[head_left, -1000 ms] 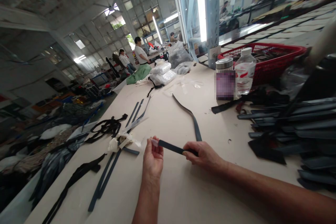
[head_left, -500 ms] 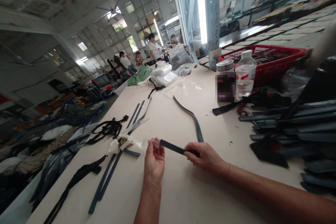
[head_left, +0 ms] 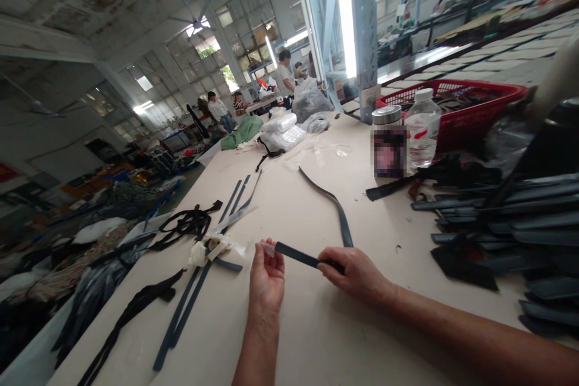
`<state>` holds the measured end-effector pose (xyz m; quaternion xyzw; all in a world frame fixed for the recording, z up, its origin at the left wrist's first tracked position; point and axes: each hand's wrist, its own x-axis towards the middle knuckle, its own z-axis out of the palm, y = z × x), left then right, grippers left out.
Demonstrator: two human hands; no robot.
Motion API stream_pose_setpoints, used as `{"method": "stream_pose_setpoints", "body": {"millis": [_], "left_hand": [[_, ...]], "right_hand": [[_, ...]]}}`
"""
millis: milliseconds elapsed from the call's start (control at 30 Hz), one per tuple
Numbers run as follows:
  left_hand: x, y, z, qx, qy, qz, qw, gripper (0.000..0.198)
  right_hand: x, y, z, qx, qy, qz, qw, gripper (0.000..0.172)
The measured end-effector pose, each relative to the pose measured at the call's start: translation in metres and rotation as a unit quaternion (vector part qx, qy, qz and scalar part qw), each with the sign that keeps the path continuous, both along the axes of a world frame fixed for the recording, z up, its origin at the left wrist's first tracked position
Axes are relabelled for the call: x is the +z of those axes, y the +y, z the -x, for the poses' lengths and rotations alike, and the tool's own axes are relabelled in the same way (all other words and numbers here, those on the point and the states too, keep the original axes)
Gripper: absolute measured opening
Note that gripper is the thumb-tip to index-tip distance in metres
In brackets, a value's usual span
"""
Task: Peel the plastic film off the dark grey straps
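Dark grey strap (head_left: 296, 254) spans the gap between 2 hands over the pale table (head_left: 312, 338): the right hand (head_left: 357, 274) is clamped on it, and the left hand (head_left: 268, 280) pinches see-through film (head_left: 268, 248) at its tip. Both grips match those 1 second ago. Farther off, a co-worker (head_left: 284, 77) in white has moved rightward, beyond the plastic bags (head_left: 281, 132).

A narrow, flat dark strip (head_left: 296, 254), translucent film (head_left: 268, 249) at its left end, slants straight between the hands (head_left: 266, 280) (head_left: 355, 272).
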<state>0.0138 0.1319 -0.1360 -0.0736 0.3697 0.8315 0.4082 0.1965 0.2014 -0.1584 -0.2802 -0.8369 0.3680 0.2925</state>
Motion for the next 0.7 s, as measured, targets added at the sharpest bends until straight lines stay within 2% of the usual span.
{"method": "stream_pose_setpoints", "body": {"millis": [300, 700], "left_hand": [[0.0020, 0.0010, -0.0046, 0.003, -0.010, 0.005, 1.000, 0.011], [-0.0011, -0.0006, -0.0024, -0.006, 0.007, 0.001, 1.000, 0.012]], "right_hand": [[-0.0029, -0.0015, 0.0009, 0.013, -0.015, -0.013, 1.000, 0.018], [-0.0045, 0.0006, 0.0000, -0.002, -0.030, -0.025, 0.999, 0.017]]}}
